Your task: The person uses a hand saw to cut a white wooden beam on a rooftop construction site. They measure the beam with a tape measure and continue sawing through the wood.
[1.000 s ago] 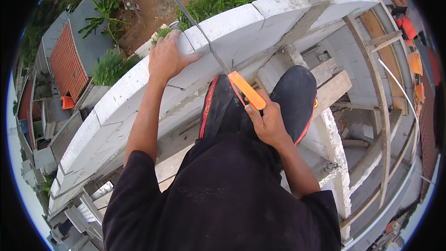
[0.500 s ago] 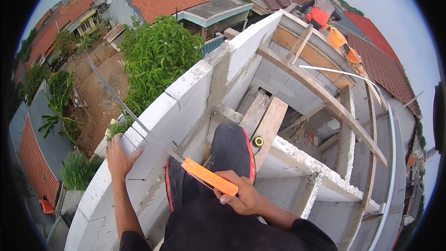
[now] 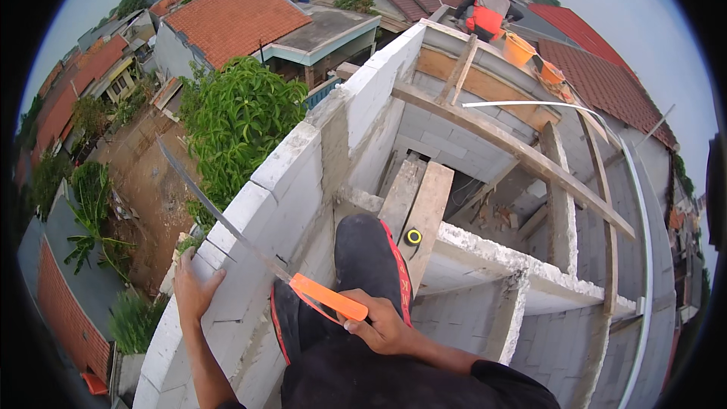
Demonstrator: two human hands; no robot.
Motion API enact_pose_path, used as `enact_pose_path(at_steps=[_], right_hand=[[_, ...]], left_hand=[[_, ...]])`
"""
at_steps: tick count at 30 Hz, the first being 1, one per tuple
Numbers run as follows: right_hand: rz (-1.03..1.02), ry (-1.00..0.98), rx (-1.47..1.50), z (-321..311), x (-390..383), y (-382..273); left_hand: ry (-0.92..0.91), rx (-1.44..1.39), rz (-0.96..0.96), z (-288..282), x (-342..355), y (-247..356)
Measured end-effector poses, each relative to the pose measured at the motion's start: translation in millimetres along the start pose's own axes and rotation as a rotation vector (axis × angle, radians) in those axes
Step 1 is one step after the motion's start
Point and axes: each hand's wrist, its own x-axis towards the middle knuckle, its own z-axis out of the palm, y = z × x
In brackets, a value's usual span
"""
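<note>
My right hand [image 3: 385, 326] is wrapped round the orange handle of a handsaw [image 3: 329, 297]. The long blade slants away to the upper left, across the top of a white block wall [image 3: 291, 157]. Its tip sticks out past the wall's outer side. My left hand [image 3: 195, 289] rests on the wall top just nearer than the blade, thumb spread away from the fingers. Thin dark lines mark the blocks beside it. My bent knee [image 3: 369, 257] in dark trousers rises between the wall and some planks.
A small round black and yellow tool, like a tape measure [image 3: 413, 237], lies on a wooden plank [image 3: 430, 201]. Timber beams [image 3: 515, 148] and a white pipe [image 3: 644, 257] cross the right side. Another person [image 3: 488, 11] bends near orange buckets [image 3: 519, 49]. Beyond the wall, the ground lies far below.
The view has shifted slightly, moving the far scene left. The saw blade sits lower in view, and less of it reaches beyond the wall. My left hand stays on the wall.
</note>
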Motion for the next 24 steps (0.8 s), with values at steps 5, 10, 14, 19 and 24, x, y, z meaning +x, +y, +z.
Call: enact_pose_path(at_steps=[5,10,14,19,24], right_hand=[[-0.010,-0.041,-0.038,-4,2,-6],[0.073,-0.097,-0.163,14,25,-12],[0.035,-0.085,-0.193,37,33,0],[0.078,-0.098,-0.179,58,34,3],[0.091,-0.135,-0.195,65,32,-3]], left_hand=[[-0.005,0.148,-0.007,-6,-6,-18],[-0.123,0.101,-0.072,-15,-9,-12],[-0.096,0.156,-0.010,-11,-5,-25],[-0.135,0.206,-0.063,-11,-5,-30],[-0.131,0.185,-0.061,-10,-9,-36]])
